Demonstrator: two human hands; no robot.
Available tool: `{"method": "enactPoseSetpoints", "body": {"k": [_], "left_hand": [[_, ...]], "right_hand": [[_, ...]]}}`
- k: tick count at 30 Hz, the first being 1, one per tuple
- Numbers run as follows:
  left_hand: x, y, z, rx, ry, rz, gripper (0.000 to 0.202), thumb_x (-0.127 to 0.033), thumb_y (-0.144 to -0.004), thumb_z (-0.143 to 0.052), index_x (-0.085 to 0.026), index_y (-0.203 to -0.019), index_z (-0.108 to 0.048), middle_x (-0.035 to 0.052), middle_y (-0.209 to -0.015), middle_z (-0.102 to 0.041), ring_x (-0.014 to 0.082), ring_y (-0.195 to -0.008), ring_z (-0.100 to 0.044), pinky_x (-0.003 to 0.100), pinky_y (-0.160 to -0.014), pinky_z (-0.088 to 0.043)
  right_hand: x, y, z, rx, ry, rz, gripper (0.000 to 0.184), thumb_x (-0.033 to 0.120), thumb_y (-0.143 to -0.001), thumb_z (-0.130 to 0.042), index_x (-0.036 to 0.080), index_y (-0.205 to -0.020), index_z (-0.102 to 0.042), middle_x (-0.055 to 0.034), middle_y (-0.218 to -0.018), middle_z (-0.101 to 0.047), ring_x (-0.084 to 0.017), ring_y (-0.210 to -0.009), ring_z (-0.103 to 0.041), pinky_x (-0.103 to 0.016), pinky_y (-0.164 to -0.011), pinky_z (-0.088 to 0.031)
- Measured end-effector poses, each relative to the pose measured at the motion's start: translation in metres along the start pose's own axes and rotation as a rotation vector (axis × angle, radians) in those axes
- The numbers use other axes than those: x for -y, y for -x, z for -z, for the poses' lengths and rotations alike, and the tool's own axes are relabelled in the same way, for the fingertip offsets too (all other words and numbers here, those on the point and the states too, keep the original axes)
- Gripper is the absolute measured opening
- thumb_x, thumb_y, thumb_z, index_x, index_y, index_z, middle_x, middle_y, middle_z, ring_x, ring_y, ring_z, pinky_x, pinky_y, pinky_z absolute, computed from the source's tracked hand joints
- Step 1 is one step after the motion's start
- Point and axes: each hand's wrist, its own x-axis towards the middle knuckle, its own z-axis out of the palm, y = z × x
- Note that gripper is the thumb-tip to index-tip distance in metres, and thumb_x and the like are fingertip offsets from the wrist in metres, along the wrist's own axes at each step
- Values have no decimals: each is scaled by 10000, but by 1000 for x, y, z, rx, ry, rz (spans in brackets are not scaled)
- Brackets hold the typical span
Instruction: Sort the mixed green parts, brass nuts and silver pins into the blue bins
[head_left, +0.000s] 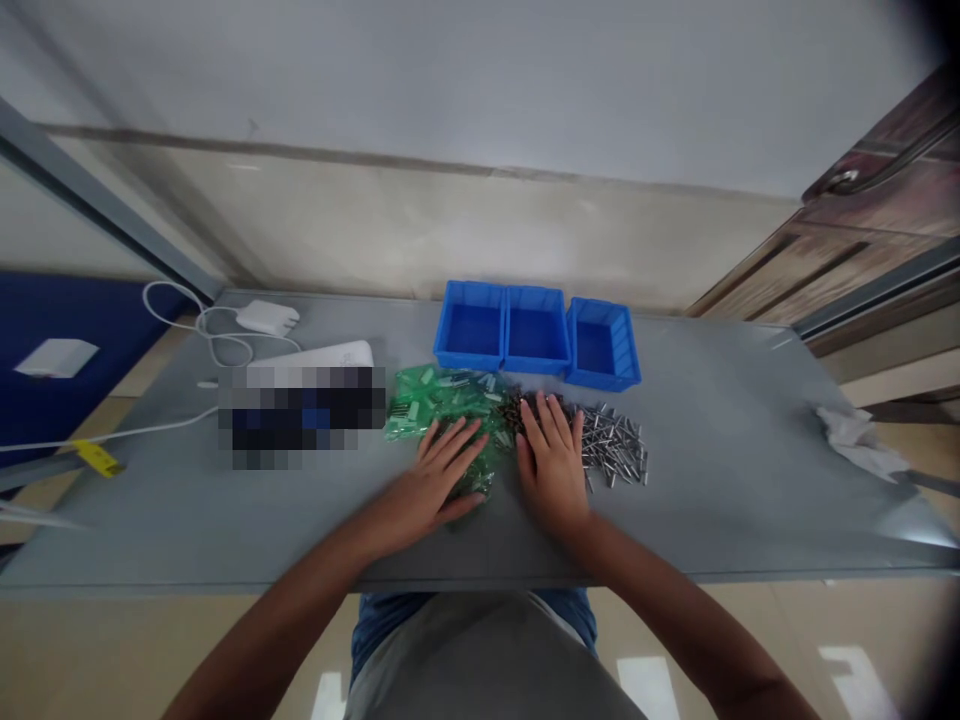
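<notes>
My left hand (pixel 442 472) lies flat with fingers spread on a heap of small green plastic bags (pixel 442 398), which holds small parts. My right hand (pixel 551 465) rests on the grey tabletop (pixel 712 510), its fingertips at a dark pile of small metal parts (pixel 516 412). Just right of that hand is a scatter of silver metal pins (pixel 615 445). Neither hand grips anything. Behind the pile stand several blue plastic bins (pixel 535 330) in a row, and their insides look bare.
A pixelated object (pixel 300 415) lies left of the bags, with a white power adapter (pixel 268 318) and its cable behind it. A yellow tag (pixel 97 458) sits on a cable at the left. Crumpled white tissue (pixel 855 440) lies at the right. A wall runs behind the table.
</notes>
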Motion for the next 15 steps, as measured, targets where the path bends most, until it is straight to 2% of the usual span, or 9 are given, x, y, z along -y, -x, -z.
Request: {"method": "enactPoseSetpoints", "body": {"k": [3, 5, 7, 10, 15], "left_hand": [[1, 9, 10, -55, 114, 69, 572, -367, -859, -429, -249, -1356, -172, 55, -1427, -207, 234, -1315, -141, 477, -1068, -161], [5, 16, 13, -18, 181, 53, 559, -339, -843, -470, -277, -1340, -223, 45, -1404, -263, 225, -1298, -204, 444, -1052, -244], [9, 20, 11, 45, 197, -20, 546, -331, -796, -548, -307, -1293, -325, 30, -1369, -334, 241, -1280, -249, 473, -1051, -237], [13, 20, 7, 69, 198, -56, 479, -272, -776, -582, -324, -1226, -423, 16, -1320, -406, 245, -1251, -304, 493, -1042, -247], [10, 9, 5, 9, 223, -6, 480, -186, -771, -586, -310, -1209, -434, 34, -1241, -451, 242, -1187, -376, 457, -983, -352]], "right_hand": [[9, -3, 2, -35, -108, 79, 430, 132, -835, -331, 151, -1259, -401, -76, -1339, -390, -213, -1298, -206, -520, -1056, -86], [12, -5, 0, -41, -198, 134, 435, 93, -810, -337, 171, -1227, -434, -57, -1289, -456, -202, -1287, -237, -521, -1057, -99], [13, -5, -4, -49, -286, 160, 439, 70, -789, -343, 185, -1196, -462, -49, -1246, -499, -198, -1268, -279, -520, -1054, -131], [9, -5, -7, -73, -393, 155, 452, 54, -767, -353, 202, -1176, -476, -48, -1202, -533, -192, -1225, -349, -508, -1045, -187], [4, -6, -3, -124, -509, 122, 461, 47, -751, -370, 209, -1168, -483, -56, -1117, -579, -191, -1132, -441, -484, -1027, -256]]}}
